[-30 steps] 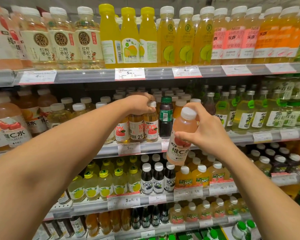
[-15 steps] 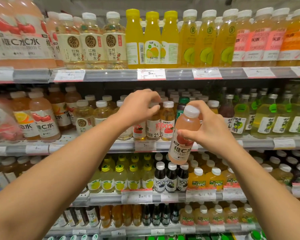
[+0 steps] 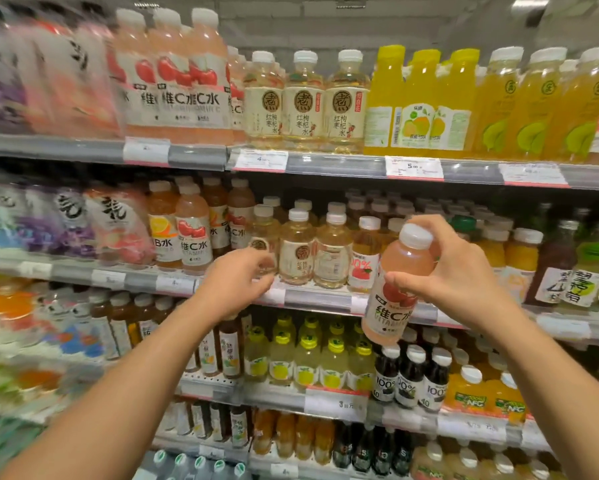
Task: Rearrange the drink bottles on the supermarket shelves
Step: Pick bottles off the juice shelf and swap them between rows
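Observation:
My right hand (image 3: 454, 271) grips a pink vitamin C water bottle (image 3: 393, 292) with a white cap, held tilted in front of the second shelf. My left hand (image 3: 237, 282) hovers at the second shelf's edge (image 3: 319, 297), fingers curled and apart, just before a pale yellow bottle with a brown round logo (image 3: 261, 244); it holds nothing. More pink vitamin C bottles stand on the top shelf at left (image 3: 184, 84) and on the second shelf (image 3: 194, 233).
Pale date-water bottles (image 3: 303, 102) and yellow juice bottles (image 3: 419, 102) fill the top shelf. The second shelf holds apple juice (image 3: 364, 261) and green tea bottles (image 3: 589, 271). Lower shelves carry lemon drinks (image 3: 305, 358), dark juice (image 3: 410, 375) and orange NFC bottles (image 3: 471, 393).
The view has swung left. My left hand has left the apple juice bottles and dropped to the shelf edge by the pale bottles. My right hand still holds the pink bottle.

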Action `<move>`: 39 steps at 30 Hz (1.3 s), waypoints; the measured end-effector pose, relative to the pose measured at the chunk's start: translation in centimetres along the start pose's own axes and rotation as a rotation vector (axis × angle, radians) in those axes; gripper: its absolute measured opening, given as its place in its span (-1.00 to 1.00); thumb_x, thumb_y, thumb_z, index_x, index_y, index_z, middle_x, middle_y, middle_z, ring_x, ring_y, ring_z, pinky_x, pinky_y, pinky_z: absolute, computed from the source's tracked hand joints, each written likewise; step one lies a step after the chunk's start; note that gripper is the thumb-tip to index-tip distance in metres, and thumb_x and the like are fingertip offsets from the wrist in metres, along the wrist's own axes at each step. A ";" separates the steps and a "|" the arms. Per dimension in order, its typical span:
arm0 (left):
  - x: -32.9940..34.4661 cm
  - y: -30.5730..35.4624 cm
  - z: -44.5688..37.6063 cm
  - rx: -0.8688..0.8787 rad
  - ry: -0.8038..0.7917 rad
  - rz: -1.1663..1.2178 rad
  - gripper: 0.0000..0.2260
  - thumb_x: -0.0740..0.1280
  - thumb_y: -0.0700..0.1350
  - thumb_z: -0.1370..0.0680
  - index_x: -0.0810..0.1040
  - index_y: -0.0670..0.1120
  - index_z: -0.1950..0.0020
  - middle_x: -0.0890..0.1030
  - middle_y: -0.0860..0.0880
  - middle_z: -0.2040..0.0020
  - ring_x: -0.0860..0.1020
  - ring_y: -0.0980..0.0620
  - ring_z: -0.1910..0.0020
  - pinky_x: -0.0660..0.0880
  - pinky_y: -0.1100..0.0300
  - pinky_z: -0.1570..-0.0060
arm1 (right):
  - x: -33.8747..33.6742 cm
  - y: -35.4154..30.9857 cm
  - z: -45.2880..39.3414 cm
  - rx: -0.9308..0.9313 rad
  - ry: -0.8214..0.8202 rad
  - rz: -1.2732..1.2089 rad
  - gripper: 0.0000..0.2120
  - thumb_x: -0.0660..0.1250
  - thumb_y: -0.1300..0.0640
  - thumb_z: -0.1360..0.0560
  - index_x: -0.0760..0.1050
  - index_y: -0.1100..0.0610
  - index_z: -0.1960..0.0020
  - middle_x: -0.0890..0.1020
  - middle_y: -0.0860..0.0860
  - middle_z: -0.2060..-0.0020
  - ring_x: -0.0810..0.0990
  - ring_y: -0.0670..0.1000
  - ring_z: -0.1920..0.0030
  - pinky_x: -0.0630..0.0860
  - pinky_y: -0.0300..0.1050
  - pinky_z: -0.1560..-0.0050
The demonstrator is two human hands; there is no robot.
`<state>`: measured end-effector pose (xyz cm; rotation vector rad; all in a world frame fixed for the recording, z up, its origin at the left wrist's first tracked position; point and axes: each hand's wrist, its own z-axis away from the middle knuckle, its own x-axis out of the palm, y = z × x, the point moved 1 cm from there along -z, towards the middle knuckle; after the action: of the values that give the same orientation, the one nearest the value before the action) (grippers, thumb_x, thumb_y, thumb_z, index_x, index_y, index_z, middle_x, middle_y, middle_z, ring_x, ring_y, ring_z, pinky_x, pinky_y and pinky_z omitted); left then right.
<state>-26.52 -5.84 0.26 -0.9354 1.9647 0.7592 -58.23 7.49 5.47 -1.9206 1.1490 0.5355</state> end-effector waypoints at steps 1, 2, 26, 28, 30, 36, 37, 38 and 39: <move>0.4 -1.7 0.8 -0.031 -0.017 -0.032 -0.70 0.33 0.10 -0.57 0.59 0.10 -0.28 0.65 0.10 -0.22 0.58 0.04 -0.20 0.57 0.02 -0.15 | 0.4 -0.7 -0.3 -0.005 0.003 -0.006 -0.25 0.62 -0.21 -0.28 0.32 -0.19 -0.35 0.61 -0.15 -0.02 0.63 0.01 -0.01 0.62 -0.02 0.02; 0.9 -3.3 1.8 -0.053 -0.033 -0.062 -0.67 0.33 0.10 -0.58 0.56 0.10 -0.33 0.62 0.09 -0.28 0.56 0.03 -0.25 0.55 0.03 -0.18 | 0.8 -1.4 -0.7 -0.013 0.004 -0.016 -0.26 0.63 -0.18 -0.29 0.33 -0.18 -0.34 0.59 -0.20 0.02 0.63 -0.05 0.03 0.59 -0.11 0.07; 7.4 -15.6 8.5 -0.006 -0.095 -0.144 -0.39 0.35 -0.01 -0.54 0.30 0.03 -0.58 0.34 -0.07 -0.57 0.23 -0.18 -0.60 0.28 -0.12 -0.51 | 16.6 -16.8 -9.2 0.005 0.160 -0.254 -0.31 0.61 -0.12 -0.37 0.31 -0.14 -0.37 0.61 -0.11 -0.09 0.63 0.00 -0.08 0.66 0.09 -0.09; 7.4 -15.8 8.4 -0.001 -0.085 -0.119 -0.38 0.38 -0.01 -0.52 0.31 0.04 -0.56 0.38 -0.07 -0.54 0.26 -0.19 -0.59 0.34 -0.13 -0.46 | 17.7 -17.5 -9.8 0.004 0.167 -0.235 -0.31 0.61 -0.11 -0.38 0.30 -0.14 -0.37 0.61 -0.08 -0.09 0.63 0.03 -0.08 0.65 0.03 -0.08; 7.4 -15.9 8.3 -0.003 -0.091 -0.092 -0.39 0.35 -0.01 -0.55 0.27 0.05 -0.59 0.32 -0.05 -0.58 0.20 -0.16 -0.61 0.33 -0.11 -0.47 | 18.7 -18.2 -10.3 -0.008 0.164 -0.222 -0.30 0.60 -0.08 -0.40 0.30 -0.10 -0.40 0.60 -0.10 -0.07 0.63 -0.01 -0.05 0.62 -0.06 -0.05; 7.2 -16.6 8.2 0.009 -0.096 -0.048 -0.42 0.30 0.00 -0.58 0.25 0.05 -0.60 0.27 0.00 -0.60 0.14 -0.10 -0.63 0.35 -0.08 -0.46 | 21.4 -19.8 -11.9 -0.029 0.142 -0.073 -0.27 0.56 -0.09 -0.45 0.23 -0.03 -0.46 0.63 0.03 -0.14 0.65 0.07 -0.05 0.67 0.09 -0.06; 7.2 -16.7 8.1 0.012 -0.094 -0.043 -0.43 0.30 0.01 -0.58 0.27 0.05 -0.59 0.27 0.01 -0.59 0.15 -0.09 -0.62 0.37 -0.08 -0.46 | 21.8 -20.0 -12.0 -0.031 0.142 -0.044 -0.26 0.55 -0.09 -0.45 0.22 -0.03 -0.47 0.63 0.05 -0.16 0.65 0.09 -0.07 0.67 0.10 -0.06; 7.2 -16.9 8.1 0.017 -0.092 -0.034 -0.44 0.30 0.01 -0.58 0.29 0.05 -0.58 0.28 0.01 -0.59 0.16 -0.08 -0.62 0.39 -0.08 -0.45 | 22.2 -20.1 -12.3 -0.036 0.143 -0.017 -0.25 0.55 -0.10 -0.46 0.21 -0.02 -0.49 0.63 0.07 -0.18 0.66 0.11 -0.08 0.68 0.10 -0.06; 7.3 -17.1 8.1 0.022 -0.090 -0.024 -0.45 0.30 0.01 -0.58 0.31 0.04 -0.57 0.30 0.01 -0.58 0.17 -0.07 -0.61 0.40 -0.08 -0.44 | 22.5 -20.2 -12.5 -0.036 0.149 0.005 -0.24 0.54 -0.10 -0.47 0.19 -0.02 -0.50 0.63 0.08 -0.19 0.66 0.12 -0.09 0.68 0.10 -0.05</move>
<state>-12.06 -11.32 -12.76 -0.8952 1.8766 0.7521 -30.20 -9.35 5.69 -2.0162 1.2458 0.4242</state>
